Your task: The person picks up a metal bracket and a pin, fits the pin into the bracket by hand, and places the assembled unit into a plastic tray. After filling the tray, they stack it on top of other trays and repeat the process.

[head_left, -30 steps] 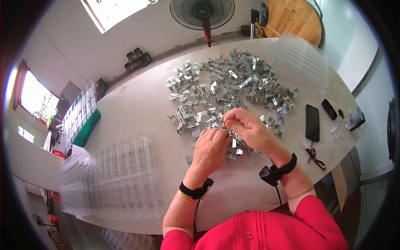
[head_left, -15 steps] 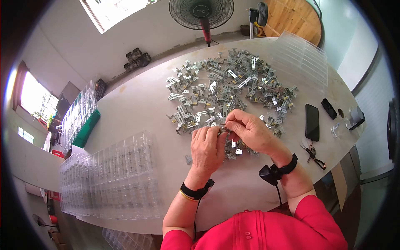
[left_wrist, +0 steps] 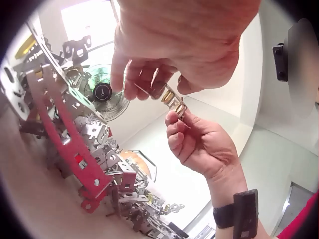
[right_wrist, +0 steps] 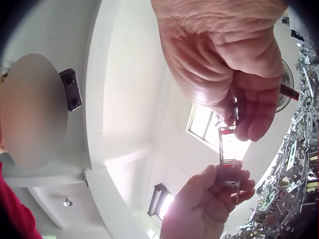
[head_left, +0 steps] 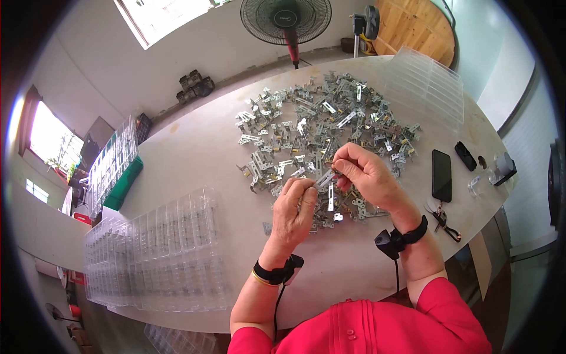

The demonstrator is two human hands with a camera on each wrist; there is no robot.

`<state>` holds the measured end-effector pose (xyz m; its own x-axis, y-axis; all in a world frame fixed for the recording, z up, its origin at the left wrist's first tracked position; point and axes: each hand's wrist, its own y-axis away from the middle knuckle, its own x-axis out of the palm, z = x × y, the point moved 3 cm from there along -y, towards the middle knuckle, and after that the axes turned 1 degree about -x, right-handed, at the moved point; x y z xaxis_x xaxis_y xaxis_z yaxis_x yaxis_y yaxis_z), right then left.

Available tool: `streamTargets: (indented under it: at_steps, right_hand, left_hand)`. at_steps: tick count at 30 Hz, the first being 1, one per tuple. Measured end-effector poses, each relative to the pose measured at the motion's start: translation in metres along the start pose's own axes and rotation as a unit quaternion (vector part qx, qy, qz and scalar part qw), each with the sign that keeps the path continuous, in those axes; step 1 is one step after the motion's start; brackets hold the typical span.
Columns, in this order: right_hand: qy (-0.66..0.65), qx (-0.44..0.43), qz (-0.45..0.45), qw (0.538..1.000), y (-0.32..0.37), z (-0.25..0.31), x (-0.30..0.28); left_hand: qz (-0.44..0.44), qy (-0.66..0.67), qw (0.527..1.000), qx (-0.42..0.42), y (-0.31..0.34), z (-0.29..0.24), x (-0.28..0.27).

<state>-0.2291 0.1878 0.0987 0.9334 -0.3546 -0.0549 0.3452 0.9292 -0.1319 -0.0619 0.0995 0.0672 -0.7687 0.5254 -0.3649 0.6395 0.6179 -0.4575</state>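
Observation:
Both hands hold one small metal bracket (head_left: pixel 323 179) above the near part of a big heap of similar brackets (head_left: pixel 330 124). The left hand (head_left: pixel 293 207) pinches one end between thumb and fingers; the right hand (head_left: pixel 368 180) pinches the other end. Brass-coloured pieces show on the bracket (left_wrist: pixel 173 99) in the left wrist view, between the two sets of fingertips. From the right wrist, the bracket (right_wrist: pixel 228 158) looks like a narrow frame with an open middle. The fingers hide both of its ends.
Clear plastic compartment trays (head_left: pixel 159 253) lie at the table's left, another clear tray (head_left: pixel 427 85) at the back right. A phone (head_left: pixel 441 175), a black case (head_left: pixel 466 154) and keys (head_left: pixel 445 223) lie to the right. Beyond the table stands a fan (head_left: pixel 286 20).
The right hand has moved up and to the right, and the hands are farther apart. The bracket between them, mostly covered by fingers before, now shows its slotted strip.

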Motion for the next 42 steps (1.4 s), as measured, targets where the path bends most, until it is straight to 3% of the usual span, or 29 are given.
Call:
streamTargets:
  at_steps: [5,7,13,15,17,19,21,23,26,30,36,39,42]
  right_hand:
    - [0.018,-0.013,0.009,1.0,0.0,0.003,-0.001]
    - [0.016,-0.016,0.008,1.0,0.0,0.004,-0.002]
    - [0.006,-0.024,-0.004,1.0,0.0,0.003,-0.001]
    - [-0.005,-0.025,-0.007,1.0,-0.004,-0.004,0.0]
    - [0.137,-0.262,-0.104,0.95,-0.009,-0.003,-0.001]
    - [0.174,-0.233,-0.115,0.95,-0.003,0.005,-0.004]
    - [0.209,-0.203,-0.126,0.948,0.005,0.015,-0.001]
    - [0.169,-0.091,-0.068,0.979,0.008,0.014,0.008]
    - [0.264,-0.088,-0.063,0.958,0.013,0.022,0.017]
    - [0.291,-0.073,-0.059,0.952,0.013,0.017,0.021]
    - [0.294,-0.144,-0.073,0.942,0.015,0.01,0.028]
    - [0.287,-0.121,-0.032,0.95,0.016,0.01,0.032]
    - [0.298,-0.084,-0.079,0.947,0.014,0.011,0.026]
  left_hand:
    - [0.025,0.069,0.996,-0.056,0.002,0.009,0.002]
    - [0.057,0.116,0.982,-0.134,0.004,0.017,0.003]
    - [0.099,0.228,0.958,-0.144,0.005,0.017,0.006]
    - [0.083,0.192,0.971,-0.116,0.005,0.021,0.005]
    - [0.068,0.156,0.982,-0.088,0.005,0.021,0.006]
    - [-0.021,0.161,0.982,-0.092,0.004,0.017,0.005]
    - [-0.043,0.1,0.991,-0.077,0.002,0.008,0.001]
    - [-0.064,0.038,0.995,-0.06,0.001,0.006,0.001]
    - [-0.098,0.005,0.995,-0.029,0.003,0.007,0.003]
    - [-0.125,-0.065,0.99,0.029,0.004,0.002,0.005]
    - [-0.138,-0.148,0.974,0.1,0.004,-0.002,0.007]
    - [-0.136,-0.175,0.968,0.121,0.005,-0.003,0.009]
    - [-0.136,-0.192,0.963,0.133,0.004,-0.004,0.01]
